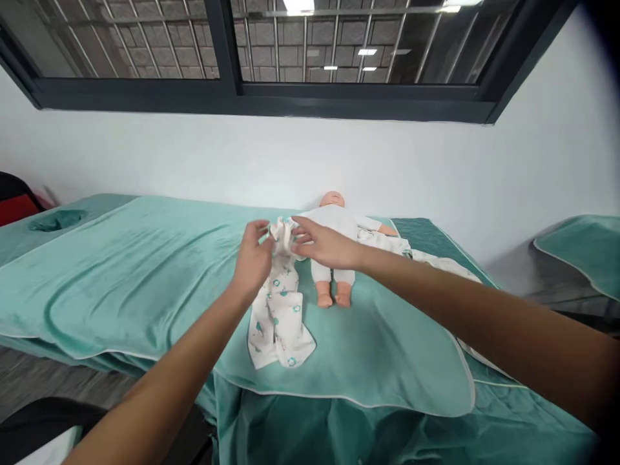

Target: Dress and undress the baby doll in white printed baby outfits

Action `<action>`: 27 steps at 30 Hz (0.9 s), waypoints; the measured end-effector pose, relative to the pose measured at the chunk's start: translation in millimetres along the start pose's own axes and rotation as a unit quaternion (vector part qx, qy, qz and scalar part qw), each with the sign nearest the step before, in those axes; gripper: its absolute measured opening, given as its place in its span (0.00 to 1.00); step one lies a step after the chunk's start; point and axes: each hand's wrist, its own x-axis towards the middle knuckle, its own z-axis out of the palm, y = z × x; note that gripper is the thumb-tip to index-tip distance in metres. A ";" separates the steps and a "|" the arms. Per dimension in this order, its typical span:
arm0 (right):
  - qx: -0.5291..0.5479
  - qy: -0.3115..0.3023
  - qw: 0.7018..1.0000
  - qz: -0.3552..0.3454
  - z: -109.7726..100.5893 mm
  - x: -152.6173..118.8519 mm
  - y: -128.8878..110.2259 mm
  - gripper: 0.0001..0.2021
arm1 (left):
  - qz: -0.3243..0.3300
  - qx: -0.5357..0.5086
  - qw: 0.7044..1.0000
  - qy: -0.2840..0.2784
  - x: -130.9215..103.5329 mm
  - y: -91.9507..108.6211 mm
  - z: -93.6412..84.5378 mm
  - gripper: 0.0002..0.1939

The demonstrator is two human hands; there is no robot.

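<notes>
A pair of white baby trousers with a green print lies on the green cover, its two legs spread toward me. The waist end is bunched up between my hands. My left hand is at the left side of the waist, fingers curled and thumb against the cloth. From the right, my right hand has its fingertips on the other side of the waist. Just beyond and to the right, a baby doll in white clothing lies on its back, bare feet toward me. My right hand and forearm hide part of it.
A padded bed with light green covers runs along the white wall. More printed white cloth lies right of the doll, partly behind my right arm. A dark-framed window is above. A black and red item sits far left.
</notes>
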 end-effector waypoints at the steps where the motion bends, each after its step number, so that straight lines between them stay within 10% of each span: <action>1: -0.046 0.015 0.999 0.007 1.9 1.3 18.5 0.32 | -0.027 0.015 0.999 -0.008 -5.0 -10.6 3.0 0.15; 7: -0.245 0.156 0.953 0.084 -25.4 16.3 121.9 0.32 | -0.143 -0.041 0.975 -0.163 -22.2 -42.2 40.4 0.17; 13: -0.224 0.252 0.917 0.212 -65.0 52.6 191.9 0.37 | -0.229 -0.123 0.946 -0.195 -1.6 -62.6 94.2 0.22; 19: -0.149 0.246 0.890 0.354 -105.5 99.7 233.7 0.41 | -0.310 -0.266 0.892 -0.193 40.0 -81.7 130.2 0.28; 27: -0.140 0.178 0.911 0.345 -134.1 130.5 266.8 0.45 | -0.366 -0.353 0.828 -0.237 83.5 -95.3 145.6 0.43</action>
